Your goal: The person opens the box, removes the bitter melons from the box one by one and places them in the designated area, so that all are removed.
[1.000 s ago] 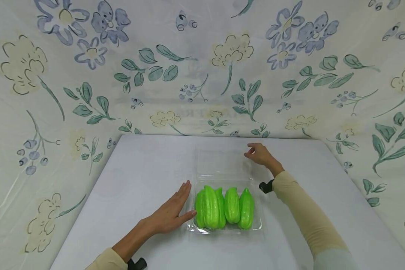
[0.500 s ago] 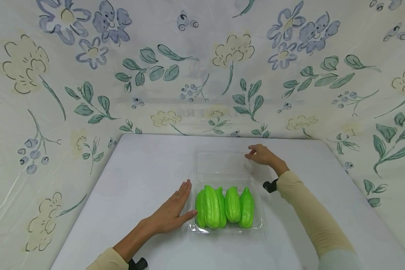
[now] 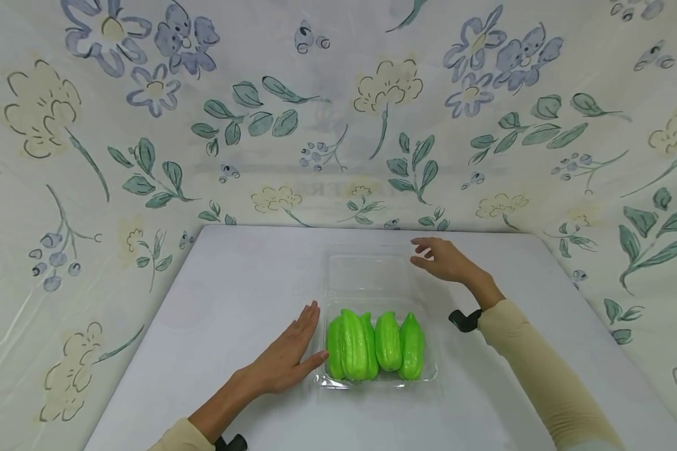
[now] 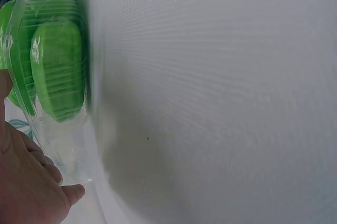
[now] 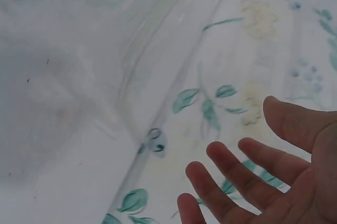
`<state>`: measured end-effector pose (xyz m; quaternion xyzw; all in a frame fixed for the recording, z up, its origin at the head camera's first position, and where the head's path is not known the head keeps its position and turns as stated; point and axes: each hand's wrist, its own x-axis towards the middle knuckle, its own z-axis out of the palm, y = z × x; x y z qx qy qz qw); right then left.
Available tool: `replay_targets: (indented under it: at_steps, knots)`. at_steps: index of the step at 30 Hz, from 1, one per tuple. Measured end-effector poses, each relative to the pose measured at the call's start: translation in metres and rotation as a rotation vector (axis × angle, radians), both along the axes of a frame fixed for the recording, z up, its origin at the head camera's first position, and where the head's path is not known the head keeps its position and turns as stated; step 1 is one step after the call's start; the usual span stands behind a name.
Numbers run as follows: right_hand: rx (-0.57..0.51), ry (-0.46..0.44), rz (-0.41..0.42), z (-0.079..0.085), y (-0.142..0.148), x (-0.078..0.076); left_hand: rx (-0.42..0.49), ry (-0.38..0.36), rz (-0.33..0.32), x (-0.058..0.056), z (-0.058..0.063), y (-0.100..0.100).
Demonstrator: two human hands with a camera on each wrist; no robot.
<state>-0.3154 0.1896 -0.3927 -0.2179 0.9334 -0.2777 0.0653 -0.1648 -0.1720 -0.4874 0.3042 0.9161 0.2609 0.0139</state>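
A clear plastic hinged box sits on the table, its lid folded back toward the far edge. Several bright green ribbed vegetables lie side by side in the base; their exact kind is hard to tell. My left hand lies along the box's left side with straight fingers, its thumb at the rim. In the left wrist view, green vegetables show through the box wall beside that hand. Beyond the lid's right edge, my right hand is held with fingers spread and nothing in them.
A white table carries the box. Behind it and along both sides hangs a floral-patterned sheet. A black wrist device sits on the right forearm, and another on the left.
My right hand has moved slightly rightward from the lid's edge, and its fingers have spread from a pinch-like pose. The left hand and the vegetables have stayed in place.
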Motion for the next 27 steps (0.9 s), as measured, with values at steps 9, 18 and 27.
replay_targets:
  at_steps: [9,18,27]
  knots:
    - [-0.067,0.2,0.091,0.018,-0.011,0.059,-0.018,0.008,0.014,0.005,0.002,0.0]
    - [-0.008,0.13,0.178,0.01,-0.019,0.111,-0.023,0.031,0.01,0.007,0.004,0.001]
    - [0.111,0.06,0.204,-0.012,-0.028,0.129,-0.007,0.034,-0.001,0.008,0.004,0.003]
